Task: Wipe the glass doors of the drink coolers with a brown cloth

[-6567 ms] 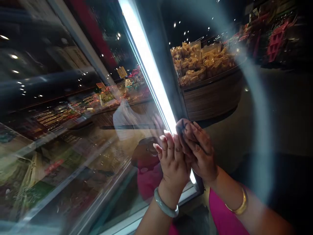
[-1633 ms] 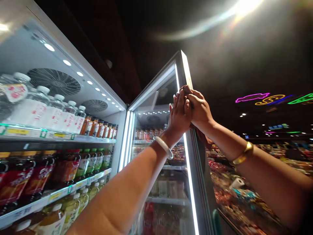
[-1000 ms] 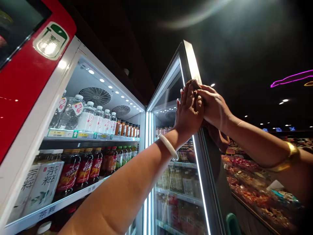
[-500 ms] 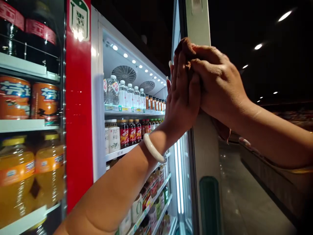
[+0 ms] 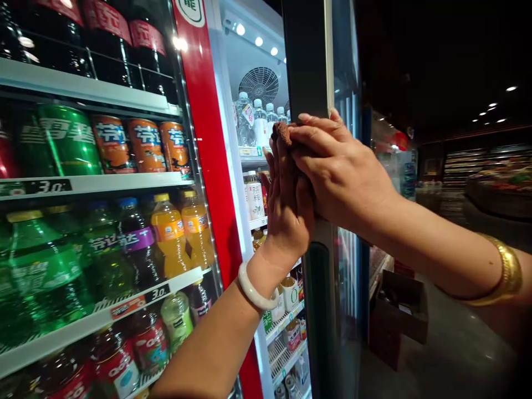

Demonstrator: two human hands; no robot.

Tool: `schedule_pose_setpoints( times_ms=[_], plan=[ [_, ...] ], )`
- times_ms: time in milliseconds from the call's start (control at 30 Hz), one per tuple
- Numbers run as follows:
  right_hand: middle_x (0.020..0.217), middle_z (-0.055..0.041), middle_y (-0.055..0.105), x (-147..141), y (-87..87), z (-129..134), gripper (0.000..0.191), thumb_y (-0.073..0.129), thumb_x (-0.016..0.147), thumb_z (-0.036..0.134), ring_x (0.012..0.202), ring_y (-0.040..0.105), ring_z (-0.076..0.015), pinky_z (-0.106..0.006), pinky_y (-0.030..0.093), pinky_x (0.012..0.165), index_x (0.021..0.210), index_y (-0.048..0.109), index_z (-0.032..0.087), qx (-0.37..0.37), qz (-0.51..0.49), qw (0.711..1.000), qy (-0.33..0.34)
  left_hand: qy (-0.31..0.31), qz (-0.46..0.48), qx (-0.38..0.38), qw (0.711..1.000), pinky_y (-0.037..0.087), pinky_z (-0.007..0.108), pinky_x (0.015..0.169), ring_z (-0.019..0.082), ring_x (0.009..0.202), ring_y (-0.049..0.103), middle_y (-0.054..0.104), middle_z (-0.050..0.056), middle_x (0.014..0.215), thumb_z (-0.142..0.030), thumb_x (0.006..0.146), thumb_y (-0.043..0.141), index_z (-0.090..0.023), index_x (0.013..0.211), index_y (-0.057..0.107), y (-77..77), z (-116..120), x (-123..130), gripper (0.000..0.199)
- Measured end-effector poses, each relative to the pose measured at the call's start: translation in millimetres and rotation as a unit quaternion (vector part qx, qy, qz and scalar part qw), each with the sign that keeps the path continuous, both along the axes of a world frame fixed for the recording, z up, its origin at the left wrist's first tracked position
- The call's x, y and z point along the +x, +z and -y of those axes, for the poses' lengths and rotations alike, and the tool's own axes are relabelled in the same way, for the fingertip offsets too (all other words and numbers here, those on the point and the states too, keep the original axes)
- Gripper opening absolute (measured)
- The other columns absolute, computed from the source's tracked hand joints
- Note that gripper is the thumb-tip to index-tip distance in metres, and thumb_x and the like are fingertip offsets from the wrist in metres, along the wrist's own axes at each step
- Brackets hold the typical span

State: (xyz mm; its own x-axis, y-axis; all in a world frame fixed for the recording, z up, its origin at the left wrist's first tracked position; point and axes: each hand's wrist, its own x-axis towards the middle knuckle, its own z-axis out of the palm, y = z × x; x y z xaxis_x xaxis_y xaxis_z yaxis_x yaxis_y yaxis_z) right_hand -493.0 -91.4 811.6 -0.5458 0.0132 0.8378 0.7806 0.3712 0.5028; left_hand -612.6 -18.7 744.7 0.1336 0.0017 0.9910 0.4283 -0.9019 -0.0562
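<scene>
A brown cloth (image 5: 281, 134) is held bunched against the edge of a door (image 5: 307, 61), its top poking out above the fingertips. By the right hand (image 5: 347, 166) the cloth is judged to be gripped, its fingers folded over the bunch from the right. The left hand (image 5: 286, 199) is laid against the same spot from the other side, fingers pointing up and pressed in; whether any cloth is pinched there cannot be told, since that side is in shadow.

The step in hand seems to be a wiping of the door edge, with both hands pressed together on it. For the next move, even pressure from both sides would be called for, with the cloth kept between skin and frame as it is slid along.

Farther out, a white bangle (image 5: 258, 289) is worn on the left wrist and a gold bracelet (image 5: 505, 271) on the right forearm. Behind the door, bottles (image 5: 261, 124) are lit inside an open fridge, beneath a fan grille (image 5: 258, 83). Beyond a red post (image 5: 216, 144), cans (image 5: 147, 145) and more drinks are shelved (behind glass, it seems). At right, a box (image 5: 401, 310) is seen low down.
</scene>
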Motion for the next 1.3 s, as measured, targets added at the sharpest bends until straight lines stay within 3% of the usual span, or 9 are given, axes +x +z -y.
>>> schedule_pose_setpoints(
  times_ms=[233,367,467,600,700,900,1067,1167,1300],
  plan=[
    [0.152,-0.0113,0.062,-27.3,-47.3,-43.8,0.038,0.05,0.104,0.02,0.156,0.041,-0.0311,-0.059,0.034,0.134,0.138,0.067,0.02,-0.055,0.029,0.996,0.063,0.146,-0.007,-0.039,0.989,0.005,0.053,0.138,0.023,0.166,-0.001,0.015,0.016,0.178,-0.023,0.11,0.031,-0.013,0.171,0.01,-54.2,-3.5,-46.6,0.066],
    [0.168,-0.0073,0.043,-34.2,-90.3,-78.3,0.059,0.045,0.108,0.022,0.163,0.026,-0.023,-0.056,0.03,0.135,0.166,0.033,0.028,-0.104,-0.017,0.984,0.143,0.237,-0.027,-0.055,0.97,0.011,0.057,0.137,0.026,0.166,0.002,0.013,0.014,0.179,-0.021,0.107,0.036,-0.016,0.171,-0.004,-82.5,-9.3,-59.5,0.076],
    [0.174,-0.0012,0.032,-34.9,-127.3,-113.8,0.067,0.04,0.11,0.024,0.164,0.022,-0.0181,-0.052,0.03,0.135,0.169,0.013,0.037,-0.155,-0.091,0.963,0.201,0.309,-0.063,-0.074,0.946,0.013,0.058,0.136,0.028,0.166,0.009,0.017,0.015,0.178,-0.022,0.105,0.042,-0.014,0.171,0.0,-97.9,-19.9,-58.9,0.079],
    [0.174,0.0053,0.028,-37.8,-174.7,-158.3,0.062,0.047,0.108,0.035,0.163,0.023,-0.0184,-0.047,0.027,0.136,0.166,0.025,0.043,-0.253,-0.183,0.927,0.208,0.364,-0.13,-0.114,0.915,0.017,0.052,0.137,0.028,0.165,0.019,0.027,0.017,0.175,-0.017,0.101,0.044,-0.007,0.169,0.019,-115.4,-41.5,-52.8,0.073],
    [0.173,0.0022,0.03,-42.7,-197.3,-178.5,0.06,0.049,0.107,0.038,0.163,0.024,-0.0205,-0.048,0.027,0.136,0.165,0.032,0.039,-0.3,-0.215,0.907,0.203,0.388,-0.155,-0.136,0.898,0.023,0.049,0.136,0.029,0.164,0.024,0.029,0.02,0.173,-0.014,0.099,0.044,-0.002,0.166,0.026,-127.0,-57.1,-50.0,0.07],
    [0.171,0.0001,0.034,-44.2,-203.7,-183.1,0.06,0.053,0.105,0.035,0.162,0.026,-0.0213,-0.05,0.026,0.135,0.163,0.037,0.037,-0.313,-0.232,0.896,0.213,0.413,-0.161,-0.115,0.889,0.029,0.05,0.135,0.032,0.162,0.029,0.034,0.023,0.171,-0.013,0.098,0.044,-0.001,0.163,0.034,-136.6,-72.0,-49.4,0.068],
    [0.17,0.0005,0.037,-35.5,-201.5,-178.4,0.059,0.059,0.1,0.037,0.162,0.028,-0.0218,-0.049,0.025,0.135,0.158,0.048,0.036,-0.365,-0.252,0.853,0.274,0.413,-0.156,-0.116,0.89,0.029,0.054,0.134,0.035,0.161,0.031,0.035,0.025,0.17,-0.014,0.099,0.045,-0.001,0.165,0.029,-143.7,-65.3,-41.4,0.07],
    [0.168,-0.0019,0.04,-29.5,-200.2,-179.6,0.059,0.061,0.097,0.039,0.16,0.033,-0.0227,-0.049,0.028,0.134,0.155,0.053,0.032,-0.384,-0.26,0.833,0.301,0.359,-0.149,-0.137,0.911,0.026,0.056,0.135,0.032,0.164,0.02,0.023,0.02,0.175,-0.014,0.1,0.041,-0.008,0.17,0.013,-152.9,-49.0,-29.6,0.076],
    [0.164,-0.0015,0.048,-18.5,-199.0,-183.6,0.053,0.066,0.092,0.044,0.158,0.039,-0.0249,-0.05,0.031,0.132,0.144,0.066,0.033,-0.414,-0.271,0.795,0.351,0.244,-0.107,-0.232,0.935,0.029,0.045,0.134,0.022,0.165,0.01,0.011,0.012,0.178,-0.026,0.11,0.032,-0.018,0.172,0.001,-165.2,-35.2,-12.8,0.07]
  ],
)
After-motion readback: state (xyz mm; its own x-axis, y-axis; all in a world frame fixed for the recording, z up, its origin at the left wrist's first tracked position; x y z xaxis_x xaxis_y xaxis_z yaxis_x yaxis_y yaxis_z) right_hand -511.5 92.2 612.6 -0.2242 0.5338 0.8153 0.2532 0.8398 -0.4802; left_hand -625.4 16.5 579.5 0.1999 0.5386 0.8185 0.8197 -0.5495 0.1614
